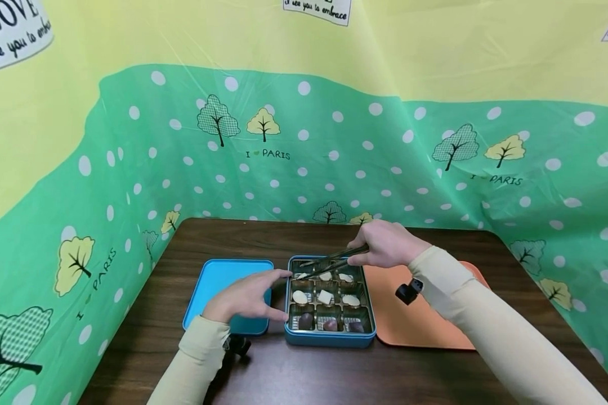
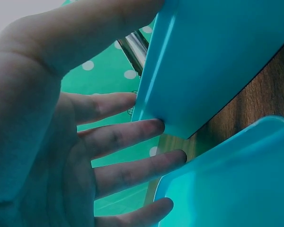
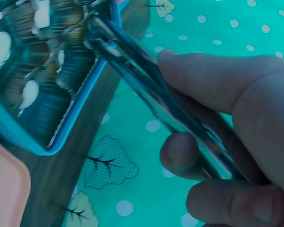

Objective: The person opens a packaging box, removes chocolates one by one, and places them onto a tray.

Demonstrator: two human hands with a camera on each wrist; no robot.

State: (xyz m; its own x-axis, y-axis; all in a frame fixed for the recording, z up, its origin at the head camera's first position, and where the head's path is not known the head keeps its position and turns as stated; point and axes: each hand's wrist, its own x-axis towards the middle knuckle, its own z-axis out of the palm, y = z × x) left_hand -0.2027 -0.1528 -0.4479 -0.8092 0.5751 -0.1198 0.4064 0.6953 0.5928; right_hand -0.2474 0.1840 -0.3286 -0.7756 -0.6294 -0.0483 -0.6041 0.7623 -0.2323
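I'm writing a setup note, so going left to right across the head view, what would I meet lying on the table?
Blue lid, then the blue compartment tin, then the orange tray.

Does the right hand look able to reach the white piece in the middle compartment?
Probably yes: the right hand holds tongs over the box, and nothing covers the white piece.

A sleeve [image 1: 496,323] partly hides the orange tray [image 1: 400,323]; the tongs' tips [image 3: 106,29] look blurred.
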